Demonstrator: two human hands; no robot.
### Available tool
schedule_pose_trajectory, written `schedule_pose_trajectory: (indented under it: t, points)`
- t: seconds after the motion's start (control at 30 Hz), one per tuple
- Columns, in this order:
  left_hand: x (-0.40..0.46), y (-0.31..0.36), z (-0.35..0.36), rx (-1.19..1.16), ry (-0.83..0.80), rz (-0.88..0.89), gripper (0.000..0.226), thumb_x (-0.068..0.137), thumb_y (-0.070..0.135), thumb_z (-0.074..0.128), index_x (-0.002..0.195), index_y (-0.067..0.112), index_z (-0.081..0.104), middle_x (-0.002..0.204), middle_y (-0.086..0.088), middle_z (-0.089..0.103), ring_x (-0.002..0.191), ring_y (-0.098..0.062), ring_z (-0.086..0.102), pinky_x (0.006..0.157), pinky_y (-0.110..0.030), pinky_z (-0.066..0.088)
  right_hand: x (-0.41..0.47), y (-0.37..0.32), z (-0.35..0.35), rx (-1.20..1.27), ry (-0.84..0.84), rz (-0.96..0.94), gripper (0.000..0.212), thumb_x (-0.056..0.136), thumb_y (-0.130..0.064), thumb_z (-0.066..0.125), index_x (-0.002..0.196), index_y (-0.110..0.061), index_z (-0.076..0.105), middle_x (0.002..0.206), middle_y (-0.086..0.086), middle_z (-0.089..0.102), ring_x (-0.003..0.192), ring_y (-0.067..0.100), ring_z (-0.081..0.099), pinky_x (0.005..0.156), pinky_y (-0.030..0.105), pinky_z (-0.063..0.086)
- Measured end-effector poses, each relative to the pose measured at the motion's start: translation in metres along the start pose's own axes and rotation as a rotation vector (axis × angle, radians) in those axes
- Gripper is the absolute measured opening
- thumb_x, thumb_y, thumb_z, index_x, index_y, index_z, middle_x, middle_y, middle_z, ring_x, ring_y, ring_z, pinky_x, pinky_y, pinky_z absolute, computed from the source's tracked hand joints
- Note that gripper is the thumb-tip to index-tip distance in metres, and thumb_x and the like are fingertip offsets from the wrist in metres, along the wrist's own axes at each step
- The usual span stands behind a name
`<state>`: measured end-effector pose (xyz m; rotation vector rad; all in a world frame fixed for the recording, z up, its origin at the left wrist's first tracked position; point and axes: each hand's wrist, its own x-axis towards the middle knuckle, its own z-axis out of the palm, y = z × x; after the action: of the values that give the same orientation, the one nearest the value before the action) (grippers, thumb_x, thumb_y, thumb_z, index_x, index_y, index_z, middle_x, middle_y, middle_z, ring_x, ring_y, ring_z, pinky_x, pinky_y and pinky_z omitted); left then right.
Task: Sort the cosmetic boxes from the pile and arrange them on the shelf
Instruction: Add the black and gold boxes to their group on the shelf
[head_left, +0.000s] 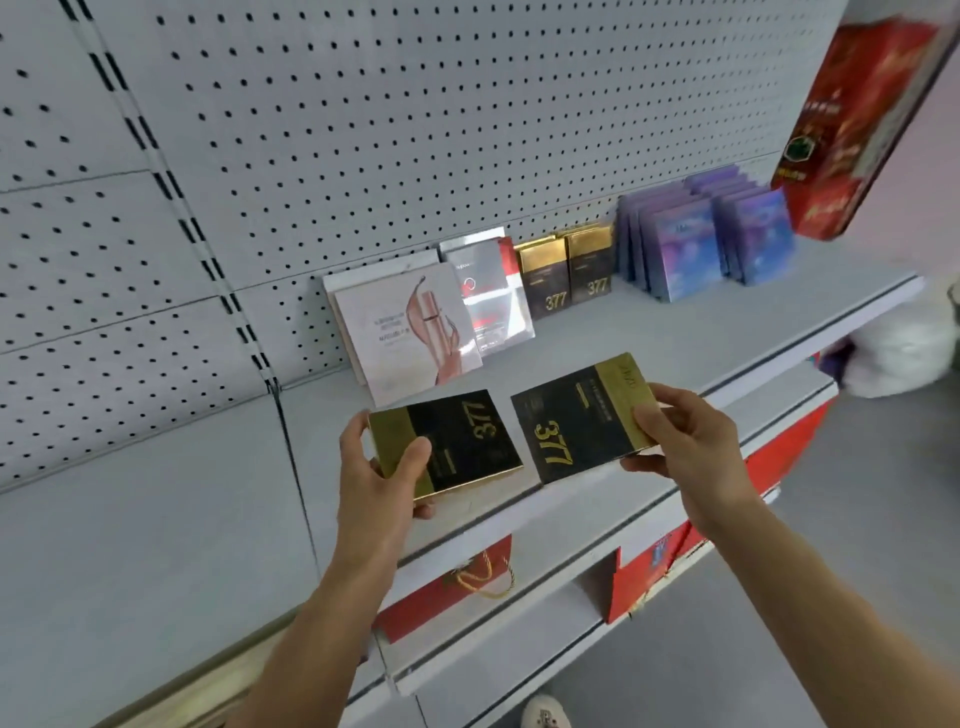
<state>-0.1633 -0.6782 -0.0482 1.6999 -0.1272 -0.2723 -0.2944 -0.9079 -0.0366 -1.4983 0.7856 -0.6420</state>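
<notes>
Left hand: the left hand (382, 467) gripped a black and gold box (457, 441) at its gold end, thumb on top and fingers underneath, holding it above the front of the shelf (675, 332).
Right hand: the right hand (685, 436) pinched a second black and gold box (576, 421) by its gold end, thumb on the face; the box lay just beside the first, the two apart.
Shelf row: standing against the pegboard (363, 130) were pale pink boxes (410, 327), white and red boxes (491, 296), two black and gold boxes (569, 275) marked 377, and purple boxes (701, 239).
Upper right: a tall red box (857, 119) was tilted near the shelf's end.
Lower shelf: red bags (457, 587) showed below.
</notes>
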Motion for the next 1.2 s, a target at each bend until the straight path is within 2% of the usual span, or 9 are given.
schedule_pose_trajectory:
  t: [0.17, 0.27, 0.43, 0.6, 0.67, 0.77, 0.87, 1.03, 1.2]
  points:
    - [0.051, 0.008, 0.056, -0.034, 0.025, -0.013, 0.059, 0.091, 0.029, 0.065, 0.137, 0.036, 0.029, 0.106, 0.008, 0.057, 0.085, -0.014, 0.063, 0.051, -0.015, 0.052, 0.081, -0.006, -0.013, -0.089, -0.008, -0.022, 0.021, 0.095, -0.018, 0.055, 0.115, -0.016, 0.058, 0.099, -0.001, 0.066, 0.084, 0.02, 0.066, 0.063, 0.032, 0.06]
    - [0.081, 0.012, 0.084, -0.047, 0.051, -0.039, 0.057, 0.092, 0.032, 0.063, 0.137, 0.036, 0.03, 0.099, 0.013, 0.057, 0.085, -0.021, 0.065, 0.051, -0.015, 0.051, 0.133, -0.009, -0.013, -0.159, -0.042, -0.039, 0.02, 0.095, -0.019, 0.056, 0.115, -0.015, 0.058, 0.096, -0.002, 0.067, 0.081, 0.021, 0.067, 0.06, 0.031, 0.061]
    - [0.125, 0.019, 0.118, -0.058, 0.078, -0.065, 0.057, 0.091, 0.032, 0.063, 0.137, 0.036, 0.031, 0.115, 0.003, 0.056, 0.091, -0.025, 0.065, 0.053, -0.023, 0.056, 0.209, -0.007, -0.011, -0.275, -0.105, -0.07, 0.022, 0.092, -0.015, 0.062, 0.114, -0.011, 0.061, 0.095, 0.01, 0.068, 0.075, 0.027, 0.066, 0.063, 0.037, 0.06]
    - [0.148, 0.029, 0.14, -0.03, 0.083, -0.039, 0.05, 0.092, 0.029, 0.061, 0.132, 0.038, 0.032, 0.107, 0.012, 0.052, 0.088, -0.018, 0.061, 0.052, -0.023, 0.055, 0.262, -0.007, -0.008, -0.402, -0.183, -0.125, 0.019, 0.093, -0.017, 0.061, 0.112, -0.018, 0.059, 0.103, 0.006, 0.065, 0.086, 0.024, 0.064, 0.057, 0.024, 0.053]
    - [0.156, 0.031, 0.148, -0.006, 0.088, -0.026, 0.055, 0.093, 0.03, 0.06, 0.139, 0.036, 0.031, 0.119, 0.008, 0.051, 0.091, -0.018, 0.06, 0.053, -0.023, 0.055, 0.284, -0.011, -0.008, -0.476, -0.222, -0.206, 0.016, 0.094, -0.02, 0.059, 0.11, -0.021, 0.059, 0.101, 0.004, 0.064, 0.089, 0.021, 0.062, 0.061, 0.025, 0.053]
    - [0.163, 0.033, 0.161, 0.022, 0.112, -0.025, 0.059, 0.092, 0.032, 0.061, 0.142, 0.035, 0.029, 0.131, 0.003, 0.048, 0.093, -0.021, 0.06, 0.051, -0.021, 0.054, 0.32, -0.016, -0.011, -0.551, -0.277, -0.291, 0.019, 0.094, -0.018, 0.057, 0.113, -0.022, 0.059, 0.104, 0.004, 0.063, 0.095, 0.022, 0.06, 0.075, 0.034, 0.053]
    - [0.166, 0.035, 0.177, 0.024, 0.146, -0.028, 0.06, 0.09, 0.035, 0.062, 0.141, 0.037, 0.03, 0.133, 0.001, 0.049, 0.093, -0.021, 0.062, 0.052, -0.022, 0.055, 0.362, -0.02, -0.016, -0.667, -0.36, -0.382, 0.018, 0.095, -0.019, 0.056, 0.11, -0.028, 0.058, 0.107, 0.0, 0.059, 0.096, 0.022, 0.058, 0.074, 0.03, 0.049]
    - [0.166, 0.043, 0.22, 0.019, 0.259, -0.031, 0.052, 0.091, 0.036, 0.06, 0.137, 0.038, 0.035, 0.118, 0.001, 0.059, 0.085, -0.018, 0.064, 0.05, -0.022, 0.054, 0.427, -0.024, -0.023, -0.73, -0.546, -0.473, 0.021, 0.094, -0.016, 0.057, 0.103, -0.036, 0.058, 0.11, 0.0, 0.061, 0.091, 0.019, 0.057, 0.07, 0.021, 0.046]
    - [0.168, 0.058, 0.262, 0.083, 0.297, -0.015, 0.061, 0.087, 0.036, 0.066, 0.138, 0.037, 0.033, 0.1, 0.014, 0.057, 0.083, -0.017, 0.064, 0.05, -0.018, 0.052, 0.47, -0.029, -0.021, -0.726, -0.667, -0.519, 0.019, 0.096, -0.02, 0.052, 0.108, -0.033, 0.06, 0.113, -0.004, 0.061, 0.098, 0.018, 0.058, 0.078, 0.028, 0.05]
